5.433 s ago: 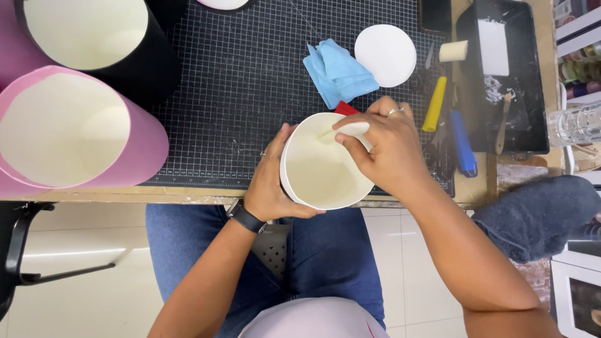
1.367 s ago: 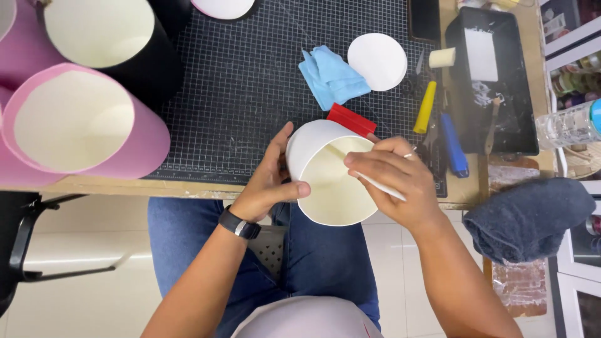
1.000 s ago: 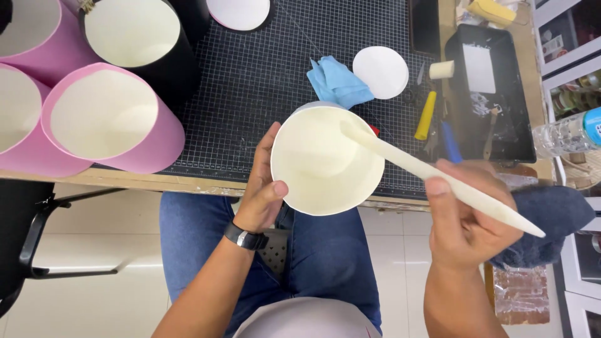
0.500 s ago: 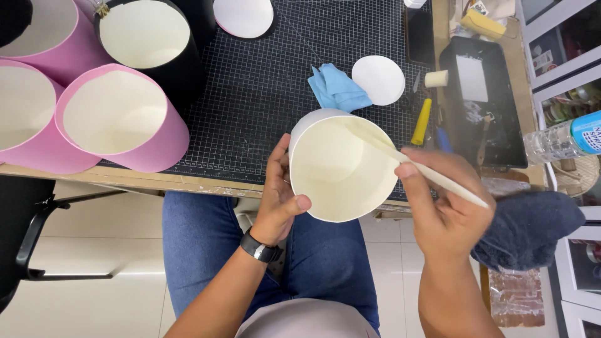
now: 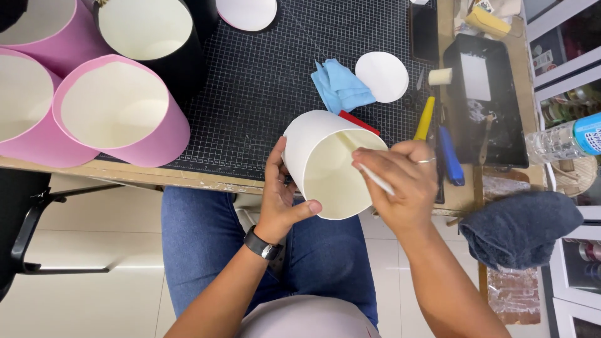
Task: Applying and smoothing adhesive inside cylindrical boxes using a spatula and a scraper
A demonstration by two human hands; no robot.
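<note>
I hold a white round box point(image 5: 328, 164) in my left hand point(image 5: 280, 200), just past the near edge of the table point(image 5: 206, 181) and over my lap. My fingers wrap around the outside of the box and my thumb presses on its rim, so the open end faces up at me. My right hand point(image 5: 400, 188) is closed around a thin white stick point(image 5: 374, 178), and the far end of the stick goes inside the box and lies against the inner wall. A ring sits on one finger of that hand. On the table lies a black mat with a white grid point(image 5: 275, 94). A blue cloth point(image 5: 341, 84) lies on the mat behind the box, and a flat white circle point(image 5: 382, 76) lies right beside the cloth. A bit of red point(image 5: 358, 122) peeks out behind the box. Near the right edge of the mat lie a yellow tool point(image 5: 424, 119) and a blue tool point(image 5: 449, 156). A black tray point(image 5: 491, 112) sits by the right edge of the table. At the left end of the table stand pink round boxes point(image 5: 119, 112) and a black round box point(image 5: 150, 31). A dark blue cloth point(image 5: 519, 228) hangs off to my right.
</note>
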